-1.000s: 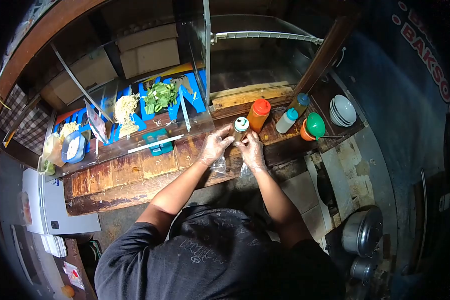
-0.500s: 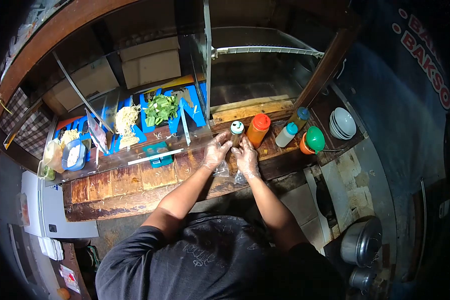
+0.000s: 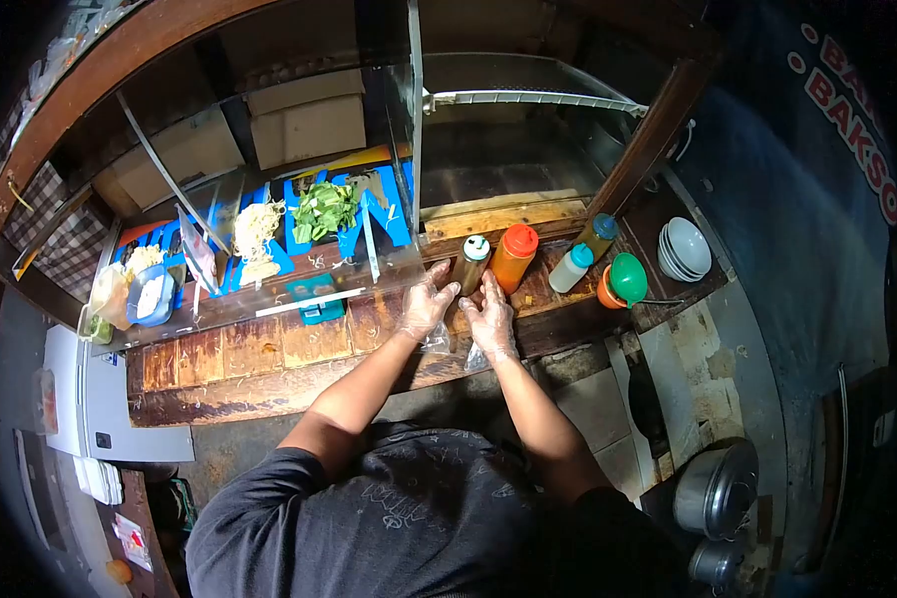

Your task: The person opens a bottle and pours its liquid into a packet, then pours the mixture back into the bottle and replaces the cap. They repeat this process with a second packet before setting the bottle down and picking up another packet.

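Both my hands wear clear plastic gloves and are at the wooden counter, on either side of a brown squeeze bottle with a white cap (image 3: 471, 263). My left hand (image 3: 426, 304) is at the bottle's left, its fingers partly curled. On the right, my right hand (image 3: 489, 317) has its fingers reaching up beside the bottle's lower part. Whether either hand grips the bottle is hard to tell. Loose glove plastic hangs at both wrists. An orange bottle with a red cap (image 3: 514, 261) stands just right of the brown one.
Further right are a pale bottle (image 3: 571, 269), a blue-capped bottle (image 3: 598, 233), a green cup (image 3: 628, 278) and stacked white bowls (image 3: 685, 247). Leafy greens (image 3: 324, 210) and noodles (image 3: 257, 229) lie on the left shelf. Lidded pots (image 3: 718, 488) stand lower right.
My hands have shifted slightly down and apart around the brown bottle, which shows more of its body. The view has moved a little.
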`<state>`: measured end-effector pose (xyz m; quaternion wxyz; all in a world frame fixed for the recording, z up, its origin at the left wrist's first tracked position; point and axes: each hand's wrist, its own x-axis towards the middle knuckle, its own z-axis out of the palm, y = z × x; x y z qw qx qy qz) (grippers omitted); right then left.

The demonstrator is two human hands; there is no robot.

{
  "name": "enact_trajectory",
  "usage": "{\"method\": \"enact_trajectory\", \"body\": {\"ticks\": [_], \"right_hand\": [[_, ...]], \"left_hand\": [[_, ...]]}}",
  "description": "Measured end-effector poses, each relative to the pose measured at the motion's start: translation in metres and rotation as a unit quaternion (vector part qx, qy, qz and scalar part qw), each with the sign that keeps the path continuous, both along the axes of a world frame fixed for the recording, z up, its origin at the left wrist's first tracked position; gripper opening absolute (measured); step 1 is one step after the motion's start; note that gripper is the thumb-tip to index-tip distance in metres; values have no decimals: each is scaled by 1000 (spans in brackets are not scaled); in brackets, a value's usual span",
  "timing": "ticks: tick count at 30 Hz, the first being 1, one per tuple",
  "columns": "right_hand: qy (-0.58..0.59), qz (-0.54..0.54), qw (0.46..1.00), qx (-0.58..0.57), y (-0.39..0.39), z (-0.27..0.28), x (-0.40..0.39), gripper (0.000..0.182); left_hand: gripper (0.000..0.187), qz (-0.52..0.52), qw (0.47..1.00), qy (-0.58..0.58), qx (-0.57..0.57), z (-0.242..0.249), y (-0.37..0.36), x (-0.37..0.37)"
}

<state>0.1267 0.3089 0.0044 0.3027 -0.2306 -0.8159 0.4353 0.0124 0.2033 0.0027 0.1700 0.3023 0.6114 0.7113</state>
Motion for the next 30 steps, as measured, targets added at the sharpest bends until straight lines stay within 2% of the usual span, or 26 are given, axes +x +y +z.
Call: {"method": "enact_trajectory", "body": {"ticks": [7, 10, 14, 16, 18, 20, 25, 27, 30], "right_hand": [[41, 11, 999, -15, -19, -2, 19, 72], [10, 35, 997, 73, -36, 8, 31, 64], [5, 59, 995, 86, -58, 13, 28, 60], [6, 88, 993, 84, -70, 18, 24, 59], [4, 106, 991, 80, -84, 25, 20, 58], [12, 124, 989, 79, -95, 30, 13, 56], [0, 156, 984, 86, -122, 28, -8, 58], [-2, 156, 983, 101, -133, 28, -17, 57], [-34, 139, 983, 118, -148, 31, -30, 51]], "left_hand": [[55, 18, 998, 40, -36, 4, -35, 18], [54, 15, 996, 56, -60, 4, -64, 27], [56, 46, 996, 57, -58, 2, -98, 32], [56, 56, 983, 91, -148, 27, -122, 38], [57, 78, 980, 85, -164, 45, -143, 43], [56, 109, 972, 104, -179, 41, -161, 40], [53, 168, 952, 105, -232, 70, -204, 37], [56, 171, 929, 68, -321, 80, -221, 33], [53, 204, 921, 91, -318, 68, -244, 21]]}}
